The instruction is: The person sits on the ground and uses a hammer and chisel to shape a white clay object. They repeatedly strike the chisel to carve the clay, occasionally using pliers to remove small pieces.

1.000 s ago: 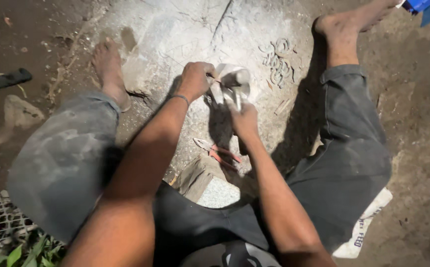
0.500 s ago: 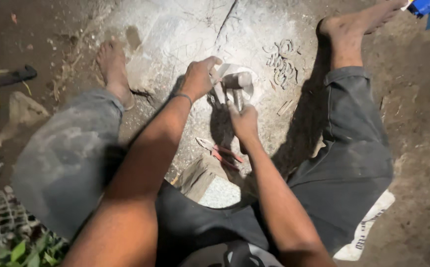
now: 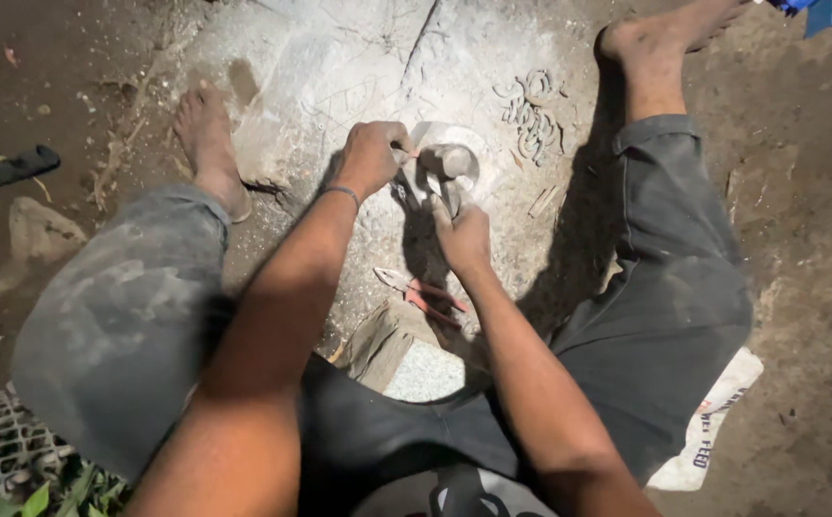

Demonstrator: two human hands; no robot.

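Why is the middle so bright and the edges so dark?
Head view: a strong light from near the camera hits the pale stone slab and the small white piece held by the left hand and right hand, so they glare. The arms cast hard dark shadows, one falling near the red-handled pliers. The dirt ground fades to dimness; edges look slightly soft.
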